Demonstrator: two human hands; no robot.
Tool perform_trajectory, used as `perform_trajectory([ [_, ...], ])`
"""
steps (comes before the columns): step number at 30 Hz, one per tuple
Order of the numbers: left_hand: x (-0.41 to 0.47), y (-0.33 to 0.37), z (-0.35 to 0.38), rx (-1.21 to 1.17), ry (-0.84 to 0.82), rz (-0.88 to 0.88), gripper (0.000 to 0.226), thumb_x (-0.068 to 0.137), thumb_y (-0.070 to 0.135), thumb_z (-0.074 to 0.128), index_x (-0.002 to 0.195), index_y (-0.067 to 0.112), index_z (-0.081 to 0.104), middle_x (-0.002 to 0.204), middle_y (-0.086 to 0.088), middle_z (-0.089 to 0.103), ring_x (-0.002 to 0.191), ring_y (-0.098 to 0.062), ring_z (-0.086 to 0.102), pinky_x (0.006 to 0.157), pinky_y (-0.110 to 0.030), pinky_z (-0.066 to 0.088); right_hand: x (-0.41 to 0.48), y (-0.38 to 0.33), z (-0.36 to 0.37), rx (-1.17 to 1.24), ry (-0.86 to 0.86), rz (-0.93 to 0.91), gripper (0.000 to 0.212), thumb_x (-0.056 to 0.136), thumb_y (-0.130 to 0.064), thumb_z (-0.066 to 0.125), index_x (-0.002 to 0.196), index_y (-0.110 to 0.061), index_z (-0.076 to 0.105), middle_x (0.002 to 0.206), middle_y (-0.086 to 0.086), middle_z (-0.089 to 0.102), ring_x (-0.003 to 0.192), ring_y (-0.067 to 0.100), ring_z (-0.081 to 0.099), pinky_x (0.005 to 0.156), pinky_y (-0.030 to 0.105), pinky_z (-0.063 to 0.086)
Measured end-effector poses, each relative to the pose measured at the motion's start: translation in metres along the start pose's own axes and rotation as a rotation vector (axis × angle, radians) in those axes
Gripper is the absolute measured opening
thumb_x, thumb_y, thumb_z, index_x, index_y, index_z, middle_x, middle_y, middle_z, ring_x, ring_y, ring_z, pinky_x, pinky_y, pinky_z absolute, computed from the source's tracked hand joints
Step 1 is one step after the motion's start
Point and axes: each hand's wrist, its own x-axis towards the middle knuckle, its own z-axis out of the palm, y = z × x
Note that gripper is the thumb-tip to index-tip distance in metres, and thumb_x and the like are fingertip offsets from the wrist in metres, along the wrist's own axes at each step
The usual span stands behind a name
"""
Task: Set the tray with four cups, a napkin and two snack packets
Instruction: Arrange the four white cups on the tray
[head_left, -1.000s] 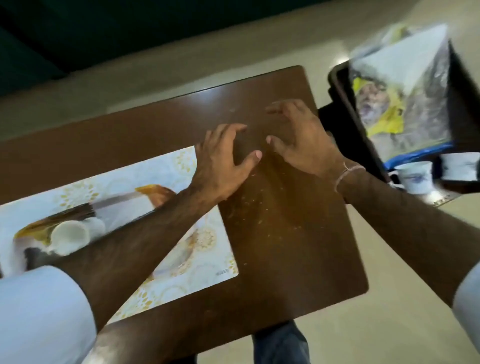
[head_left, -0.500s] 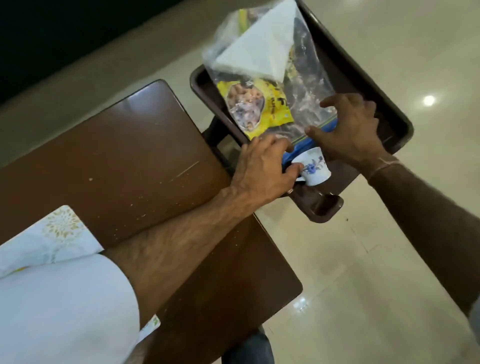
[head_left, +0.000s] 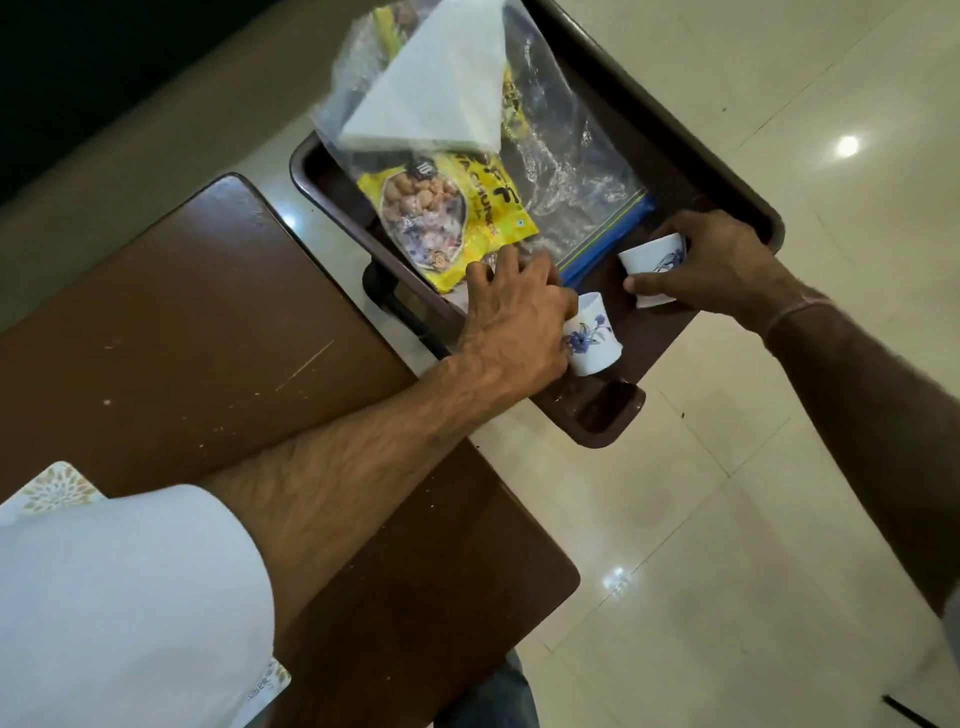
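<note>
Napkin (head_left: 436, 98) atop packets (head_left: 457, 218) in tray (head_left: 727, 171), seemingly beside table (head_left: 182, 322).

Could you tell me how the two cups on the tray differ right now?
The near cup shows a clear blue flower and sits by the tray's near corner, gripped by the left hand. The far cup lies deeper in, its motif partly hidden by the right hand. Both are white and tilted.

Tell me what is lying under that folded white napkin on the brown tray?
The folded white paper napkin rests on a clear crinkly plastic bag and the upper part of a yellow snack packet. Whatever else sits directly beneath it inside the dark brown plastic tray is covered.
</note>
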Motion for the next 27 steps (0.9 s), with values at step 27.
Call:
perform_trajectory([
  [27, -0.321, -0.176, -0.02, -0.604, 0.425, -0.845, 0.074, 0.066, 0.055, 0.083, 0.126, 0.034, 0.046, 0.126, 0.008, 0.05, 0.104, -0.005, 0.048, 0.077, -0.006, 0.034, -0.168, -0.319, 0.129, 0.23, -0.119, -0.452, 0.073, 0.06, -0.058, 0.087, 0.123, -0.029, 0.062, 0.13, 0.002, 0.048, 0.108, 0.015, 0.055, 0.089, 0.024, 0.047],
])
